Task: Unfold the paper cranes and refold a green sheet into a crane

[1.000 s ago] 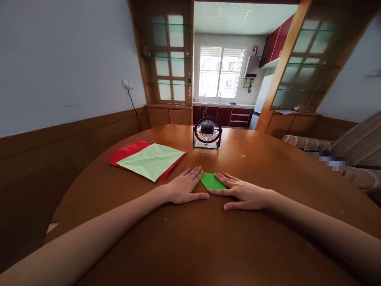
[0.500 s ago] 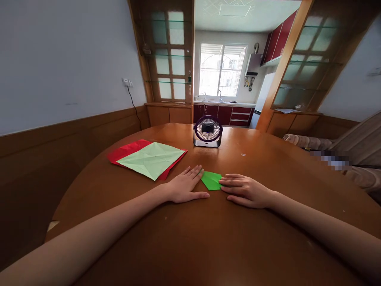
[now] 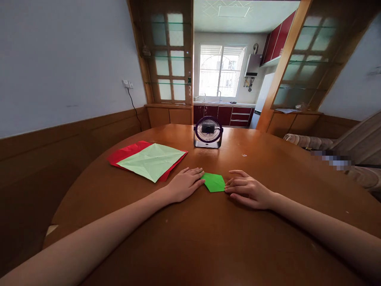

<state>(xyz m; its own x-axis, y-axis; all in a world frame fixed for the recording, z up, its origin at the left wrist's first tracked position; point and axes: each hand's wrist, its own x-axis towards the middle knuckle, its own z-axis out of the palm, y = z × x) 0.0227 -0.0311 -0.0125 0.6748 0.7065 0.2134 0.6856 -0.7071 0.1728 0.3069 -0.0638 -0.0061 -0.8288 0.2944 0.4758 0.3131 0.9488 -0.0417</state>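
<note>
Left hand (image 3: 184, 185) and right hand (image 3: 248, 190) resting fingertips against small folded bright-green paper (image 3: 214, 182) on round wooden table (image 3: 208, 238), fingers loosely curled, neither hand gripping.

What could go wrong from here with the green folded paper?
1. Both hands, left hand and right hand, touch only the edges of the green folded paper; it may slide on the glossy table.
2. The desk fan faces it; if running, airflow could lift the loose pale green sheet.
</note>
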